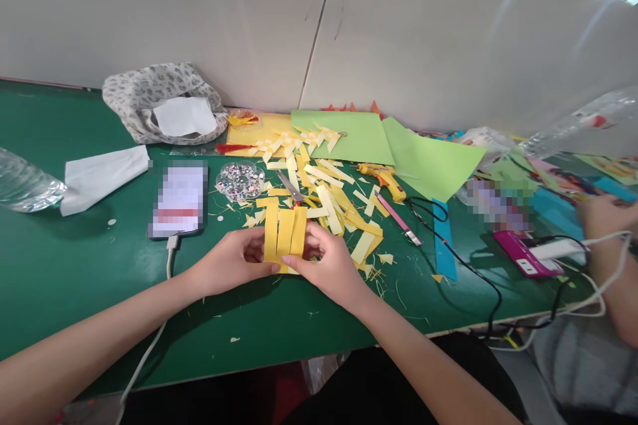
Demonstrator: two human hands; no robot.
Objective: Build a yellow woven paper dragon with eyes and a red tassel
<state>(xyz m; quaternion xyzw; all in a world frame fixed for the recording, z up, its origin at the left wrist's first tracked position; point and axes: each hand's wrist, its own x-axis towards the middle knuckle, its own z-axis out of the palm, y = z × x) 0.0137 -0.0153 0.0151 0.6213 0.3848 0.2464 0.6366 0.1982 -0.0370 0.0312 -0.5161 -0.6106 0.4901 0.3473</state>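
Observation:
Several upright yellow paper strips [285,232] stand side by side between my hands, their lower ends pinched. My left hand [239,255] grips them at the left, thumb on the bottom edge. My right hand [326,255] is closed on the right side, its thumb pressed across the front of the strips. Just behind lie scissors [292,187] with orange on the handle, among loose yellow and cream paper strips [331,176]. A woven yellow-and-cream paper piece [299,141] with a red tassel [233,148] rests farther back.
A charging phone [179,198], a round case of small beads [242,180] and a cloth bag [164,103] are leftward. Rightward are a yellow glue gun [383,180], a pink cutter [399,219], green paper [433,156], a power strip [523,255] and another person's arm [611,259].

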